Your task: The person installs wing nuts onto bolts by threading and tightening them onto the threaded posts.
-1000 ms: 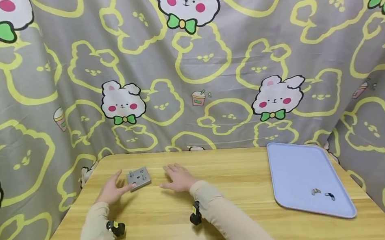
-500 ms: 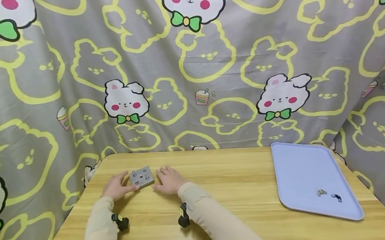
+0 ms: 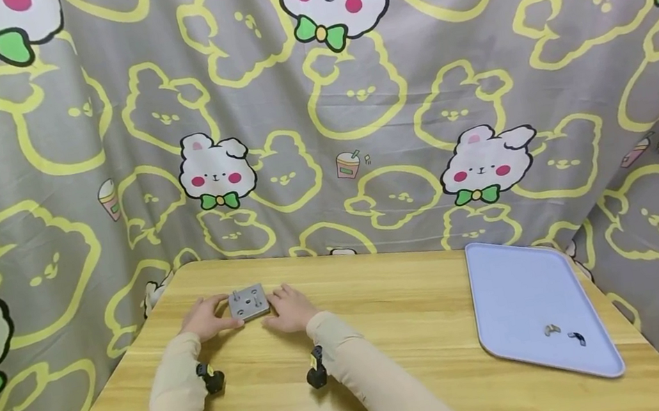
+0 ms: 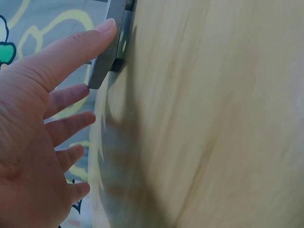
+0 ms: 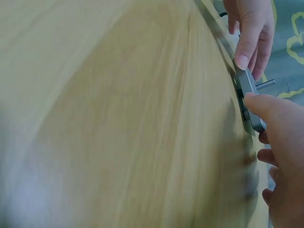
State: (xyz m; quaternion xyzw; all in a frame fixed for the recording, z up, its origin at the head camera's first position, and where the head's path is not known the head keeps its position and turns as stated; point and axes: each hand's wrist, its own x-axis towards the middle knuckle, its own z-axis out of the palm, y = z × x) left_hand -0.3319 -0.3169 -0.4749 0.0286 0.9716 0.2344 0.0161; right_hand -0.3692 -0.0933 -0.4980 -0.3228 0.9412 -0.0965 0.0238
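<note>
A grey rectangular plate (image 3: 249,302) with round holes and small upright pins lies on the far left of the table. My left hand (image 3: 205,318) grips its left side, with the thumb on the front edge and a finger along the side. In the left wrist view, the left thumb (image 4: 83,45) rests against the edge of the plate (image 4: 107,61) and the other fingers are spread. At the plate's right side, my right hand (image 3: 290,309) holds the front right corner between thumb and fingers. The right wrist view shows a pin (image 5: 266,84) standing out from the plate.
A light blue tray (image 3: 525,290) lies at the table's right. On it are a small brownish piece (image 3: 552,329) and a small dark piece (image 3: 577,338). A patterned curtain (image 3: 285,113) hangs behind the wooden table (image 3: 270,410).
My right hand has come leftward to the plate's right side. My left hand has closed in on the left side, and the plate has shifted slightly to the right.
</note>
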